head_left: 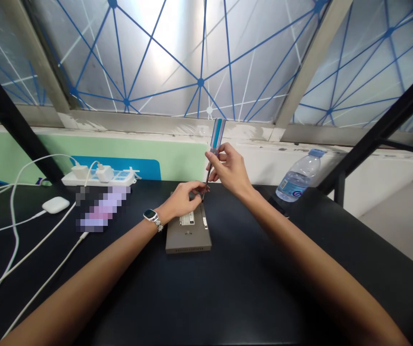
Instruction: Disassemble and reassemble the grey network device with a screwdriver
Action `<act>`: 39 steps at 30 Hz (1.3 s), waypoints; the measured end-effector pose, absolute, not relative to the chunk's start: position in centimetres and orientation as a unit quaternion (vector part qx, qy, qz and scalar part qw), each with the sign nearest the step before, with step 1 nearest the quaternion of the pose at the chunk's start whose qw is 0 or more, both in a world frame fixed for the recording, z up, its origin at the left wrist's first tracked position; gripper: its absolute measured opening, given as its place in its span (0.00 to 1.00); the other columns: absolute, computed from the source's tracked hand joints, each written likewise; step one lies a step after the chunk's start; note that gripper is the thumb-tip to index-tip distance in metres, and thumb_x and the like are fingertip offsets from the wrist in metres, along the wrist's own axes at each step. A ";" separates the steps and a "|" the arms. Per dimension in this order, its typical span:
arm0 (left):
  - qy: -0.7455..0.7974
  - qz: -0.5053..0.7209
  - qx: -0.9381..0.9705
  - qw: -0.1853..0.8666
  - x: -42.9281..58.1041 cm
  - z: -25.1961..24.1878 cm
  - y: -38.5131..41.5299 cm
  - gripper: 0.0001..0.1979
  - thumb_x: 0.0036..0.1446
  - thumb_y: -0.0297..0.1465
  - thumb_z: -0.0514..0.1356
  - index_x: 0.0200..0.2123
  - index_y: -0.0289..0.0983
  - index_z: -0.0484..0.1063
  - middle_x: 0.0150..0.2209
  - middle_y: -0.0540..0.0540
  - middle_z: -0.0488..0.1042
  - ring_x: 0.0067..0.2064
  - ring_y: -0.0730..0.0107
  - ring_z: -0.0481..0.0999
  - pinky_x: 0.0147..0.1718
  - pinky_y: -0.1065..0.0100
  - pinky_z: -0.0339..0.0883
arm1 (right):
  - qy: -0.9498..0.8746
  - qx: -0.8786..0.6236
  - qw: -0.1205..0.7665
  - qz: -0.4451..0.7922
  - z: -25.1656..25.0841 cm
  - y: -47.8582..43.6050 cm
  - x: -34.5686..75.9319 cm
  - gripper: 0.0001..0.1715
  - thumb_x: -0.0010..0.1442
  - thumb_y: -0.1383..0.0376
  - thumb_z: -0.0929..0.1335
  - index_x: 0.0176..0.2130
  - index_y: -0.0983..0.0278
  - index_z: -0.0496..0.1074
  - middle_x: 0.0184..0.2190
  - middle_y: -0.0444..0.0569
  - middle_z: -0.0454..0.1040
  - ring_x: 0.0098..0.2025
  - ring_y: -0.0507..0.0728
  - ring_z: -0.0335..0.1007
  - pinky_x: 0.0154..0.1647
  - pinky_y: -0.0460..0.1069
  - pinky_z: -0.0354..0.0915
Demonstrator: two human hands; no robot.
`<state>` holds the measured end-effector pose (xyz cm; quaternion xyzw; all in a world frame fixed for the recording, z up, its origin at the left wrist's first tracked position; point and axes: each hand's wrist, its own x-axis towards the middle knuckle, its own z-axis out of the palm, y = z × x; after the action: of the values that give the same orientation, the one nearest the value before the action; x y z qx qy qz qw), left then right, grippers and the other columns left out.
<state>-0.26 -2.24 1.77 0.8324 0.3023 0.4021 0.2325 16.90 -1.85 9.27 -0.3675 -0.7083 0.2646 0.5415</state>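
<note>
A screwdriver (pixel 218 134) with a clear, blue-striped handle is in my right hand (pixel 231 170). My fingers pinch it where handle meets shaft, and it stands nearly upright, leaning slightly right. Its tip meets the far right corner of a flat grey-brown metal case (pixel 188 240) that lies on the black table. My left hand (pixel 184 199) rests over the far part of the case, with thumb and fingers curled close around the screwdriver's tip. What those fingers pinch, if anything, is hidden. The case bears a white label (pixel 187 219), partly covered by my left hand.
On the left, a white power strip (pixel 100 179) with plugged-in chargers stands behind a blurred-out phone (pixel 103 210) and a white earbud case (pixel 56 205). White cables (pixel 15 226) cross the table there. A water bottle (pixel 300 176) leans at the right, near a black metal bar (pixel 375 129).
</note>
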 end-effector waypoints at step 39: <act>0.328 0.390 0.761 0.400 -0.8 1.1 -1.6 0.12 0.62 0.35 0.61 0.44 0.32 0.77 0.43 0.38 0.82 0.44 0.60 0.82 0.49 0.58 0.74 | -0.764 -0.356 0.458 0.281 9.7 -2.8 17.2 0.19 0.66 0.51 0.64 0.47 0.62 0.66 0.34 0.47 0.76 0.25 0.51 0.74 0.28 0.47 0.72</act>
<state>-0.75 -1.61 1.06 0.7613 0.3285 0.3904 0.4001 17.23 -2.78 9.68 -0.3562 -0.7643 0.2812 0.4582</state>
